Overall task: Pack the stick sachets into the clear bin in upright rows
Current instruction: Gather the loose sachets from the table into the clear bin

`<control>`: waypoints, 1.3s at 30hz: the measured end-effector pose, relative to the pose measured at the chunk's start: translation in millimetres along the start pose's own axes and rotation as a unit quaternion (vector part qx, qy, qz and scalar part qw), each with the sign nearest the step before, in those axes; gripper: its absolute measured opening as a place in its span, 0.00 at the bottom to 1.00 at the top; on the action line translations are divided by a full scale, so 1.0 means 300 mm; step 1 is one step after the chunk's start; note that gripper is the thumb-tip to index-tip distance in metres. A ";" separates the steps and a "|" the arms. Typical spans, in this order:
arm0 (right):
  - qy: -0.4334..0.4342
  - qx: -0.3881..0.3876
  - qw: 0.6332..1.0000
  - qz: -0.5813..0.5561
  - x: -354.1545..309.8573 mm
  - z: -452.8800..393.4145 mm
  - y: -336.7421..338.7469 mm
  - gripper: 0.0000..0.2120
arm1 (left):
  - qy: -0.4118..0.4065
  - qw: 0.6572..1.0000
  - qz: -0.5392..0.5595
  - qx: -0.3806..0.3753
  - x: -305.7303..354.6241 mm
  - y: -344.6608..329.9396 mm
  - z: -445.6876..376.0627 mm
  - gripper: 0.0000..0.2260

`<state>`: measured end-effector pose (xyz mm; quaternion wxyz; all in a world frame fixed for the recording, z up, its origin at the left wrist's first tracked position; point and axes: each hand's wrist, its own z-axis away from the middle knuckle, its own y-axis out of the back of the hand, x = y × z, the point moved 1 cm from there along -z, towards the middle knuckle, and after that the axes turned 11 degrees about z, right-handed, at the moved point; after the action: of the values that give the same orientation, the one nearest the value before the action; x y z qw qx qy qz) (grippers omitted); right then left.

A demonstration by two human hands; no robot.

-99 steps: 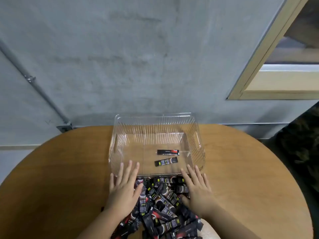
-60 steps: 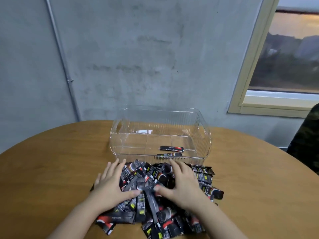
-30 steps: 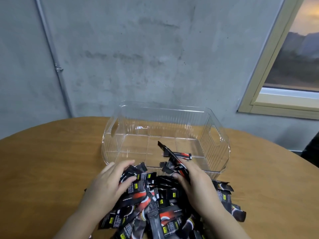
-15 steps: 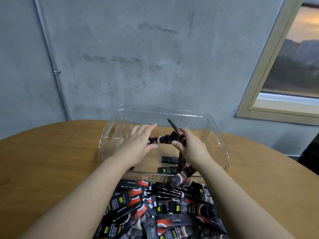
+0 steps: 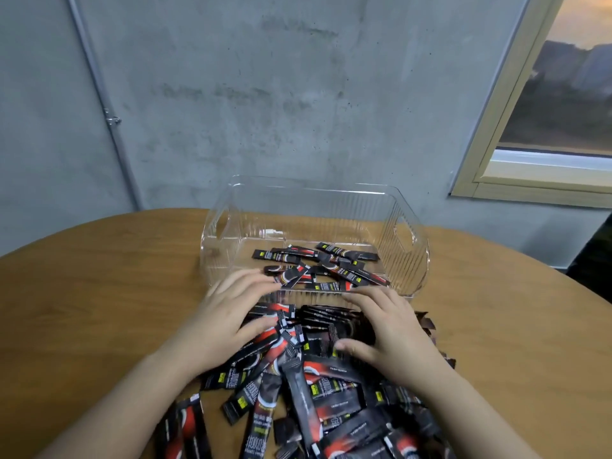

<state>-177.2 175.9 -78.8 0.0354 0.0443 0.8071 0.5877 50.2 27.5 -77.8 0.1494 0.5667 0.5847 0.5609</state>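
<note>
A loose scatter of sachets [image 5: 318,270] is now seen lying flat on the floor of the bin [image 5: 409,256], where only two were seen a few seconds ago. Half a second ago both hands were raised over the bin with a bunch of sachets held between them; that bunch has since been dropped in, and the hands have been brought back to the pile [image 5: 314,376] on the counter [image 5: 99,293], just in front of the bin's near wall.

The left hand [image 5: 228,323] is laid palm down on the left side of the pile, fingers spread and nearly straight, their tips close to the bin's near wall. The right hand [image 5: 387,332] is laid on the right side, fingers slightly curved and thumb stretched inward over the sachets. Nothing appears to be gripped by either hand; whether a sachet is caught under a palm cannot be told.

The task is judged to be at an early stage. The sachets in the bin are crossed over one another, none upright and no row begun, so they will have to be stood up later. Most of the stock is left on the counter, and another handful is probably about to be gathered.
</note>
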 end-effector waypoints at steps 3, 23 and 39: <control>-0.008 -0.039 0.999 0.022 -0.013 0.055 -0.018 0.44 | 0.053 0.998 0.030 -0.009 -0.010 -0.011 0.093 0.32; -0.051 -0.118 0.991 0.040 -0.071 -0.060 -0.035 0.24 | 0.132 0.991 -0.012 -0.014 -0.023 -0.056 0.087 0.30; -0.047 0.058 0.997 -0.019 -0.016 -0.126 0.111 0.21 | 0.011 0.989 0.005 0.149 0.036 0.097 -0.074 0.24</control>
<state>-175.7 149.7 -35.5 0.0819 0.0588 0.8378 0.5365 43.1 17.7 -41.7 0.0544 0.5792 0.6606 0.4745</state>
